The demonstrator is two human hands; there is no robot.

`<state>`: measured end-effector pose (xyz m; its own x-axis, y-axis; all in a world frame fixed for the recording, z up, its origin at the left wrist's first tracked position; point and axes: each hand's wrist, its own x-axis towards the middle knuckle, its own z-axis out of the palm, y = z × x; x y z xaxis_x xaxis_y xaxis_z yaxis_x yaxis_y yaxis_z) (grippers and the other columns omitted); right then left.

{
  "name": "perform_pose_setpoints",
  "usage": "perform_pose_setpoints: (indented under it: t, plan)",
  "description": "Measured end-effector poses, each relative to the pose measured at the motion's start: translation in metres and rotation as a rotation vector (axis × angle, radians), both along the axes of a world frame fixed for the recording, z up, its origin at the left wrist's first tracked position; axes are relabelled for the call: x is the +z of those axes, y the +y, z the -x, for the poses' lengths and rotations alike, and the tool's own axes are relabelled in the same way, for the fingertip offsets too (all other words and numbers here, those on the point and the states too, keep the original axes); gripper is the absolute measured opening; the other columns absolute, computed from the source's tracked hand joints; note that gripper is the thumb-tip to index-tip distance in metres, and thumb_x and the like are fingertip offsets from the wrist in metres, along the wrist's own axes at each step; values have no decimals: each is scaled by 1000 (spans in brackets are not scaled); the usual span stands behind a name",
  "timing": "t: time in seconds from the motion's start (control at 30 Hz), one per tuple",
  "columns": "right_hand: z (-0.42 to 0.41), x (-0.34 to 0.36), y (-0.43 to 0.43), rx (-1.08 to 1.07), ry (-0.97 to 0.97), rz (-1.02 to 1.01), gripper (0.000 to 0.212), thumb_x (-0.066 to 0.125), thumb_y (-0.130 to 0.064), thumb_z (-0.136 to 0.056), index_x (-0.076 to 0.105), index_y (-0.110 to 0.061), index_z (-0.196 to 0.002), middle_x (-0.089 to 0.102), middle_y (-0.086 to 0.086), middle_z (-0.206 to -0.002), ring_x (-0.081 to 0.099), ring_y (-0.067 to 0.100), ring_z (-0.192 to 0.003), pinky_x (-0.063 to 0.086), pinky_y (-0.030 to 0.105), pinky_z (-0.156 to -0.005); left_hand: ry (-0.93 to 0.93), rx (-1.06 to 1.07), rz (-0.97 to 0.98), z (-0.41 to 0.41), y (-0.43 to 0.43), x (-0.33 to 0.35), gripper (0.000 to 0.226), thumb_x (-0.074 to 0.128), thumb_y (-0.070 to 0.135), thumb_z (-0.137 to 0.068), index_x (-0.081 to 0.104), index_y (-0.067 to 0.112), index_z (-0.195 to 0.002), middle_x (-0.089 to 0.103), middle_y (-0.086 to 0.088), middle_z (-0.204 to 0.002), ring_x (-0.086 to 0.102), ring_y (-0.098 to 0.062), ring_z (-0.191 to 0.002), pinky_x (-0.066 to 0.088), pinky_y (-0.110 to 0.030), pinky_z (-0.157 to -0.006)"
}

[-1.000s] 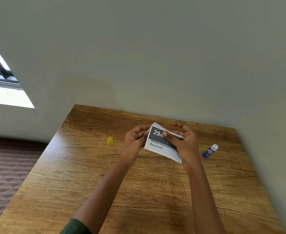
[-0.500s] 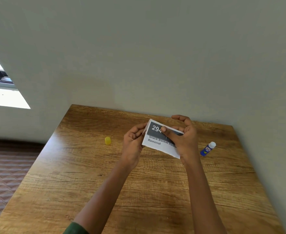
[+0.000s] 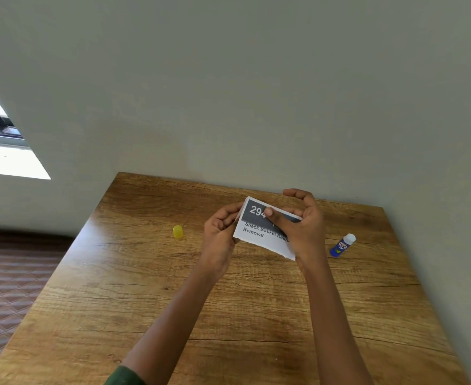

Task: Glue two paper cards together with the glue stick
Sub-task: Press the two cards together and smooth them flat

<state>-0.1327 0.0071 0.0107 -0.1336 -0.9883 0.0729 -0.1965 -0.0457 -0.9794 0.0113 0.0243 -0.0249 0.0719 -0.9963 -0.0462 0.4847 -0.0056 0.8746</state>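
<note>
Print on the white paper card (image 3: pixel 262 232) is partly hidden by my right hand (image 3: pixel 301 229); only "294" and "Snack Basket… Removal" show. Whether a second card lies behind it, I cannot tell. My left hand (image 3: pixel 220 234) pinches the card's left edge; my right grip clamps it, thumb on its grey band. The card is tilted above the wooden counter (image 3: pixel 145 301). The blue uncapped glue stick (image 3: pixel 342 245) lies to the right, the small yellow cap (image 3: pixel 177 232) to the left.

A white paper card (image 3: pixel 259 234) carries the numerals "294" in white on its dark grey header band; the right thumb (image 3: pixel 273 215) hides whatever follows. Beneath, black print reads "Snack Basket Res…" and "Removal", the first line cut off by the hand. The blue glue stick (image 3: pixel 341 246) bears a label too small to read.
</note>
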Motion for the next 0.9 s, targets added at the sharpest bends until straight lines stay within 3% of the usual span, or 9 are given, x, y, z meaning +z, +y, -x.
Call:
perform_pose_setpoints:
  t: [0.63, 0.8, 0.9]
  plan:
    - [-1, -6, -3, -29, 115, 97, 43, 82, -33, -67, 57, -28, -102, 70, 1, -77, 69, 14, -69, 53, 33, -55, 19, -12, 11, -1, 0, -2, 33, 44, -14, -86, 62, 11, -96, 74, 3, -76, 69, -9, -70, 55, -21, -56]
    - [-2, -4, -4, -50, 163, 165, 37, 83, -31, -66, 61, -26, -96, 65, -16, -89, 60, -4, -85, 50, 22, -71, 34, -18, 15, -2, 0, -3, 33, 44, -14, -86, 62, 11, -98, 74, 1, -79, 69, -10, -72, 56, -21, -58]
    - [-2, -3, -4, -30, 176, 158, 38, 82, -32, -67, 63, -25, -99, 66, -17, -95, 62, -4, -90, 52, 24, -76, 52, -15, 21, -1, 0, -4, 33, 45, -14, -86, 63, 11, -97, 74, 1, -79, 69, -11, -71, 56, -21, -58]
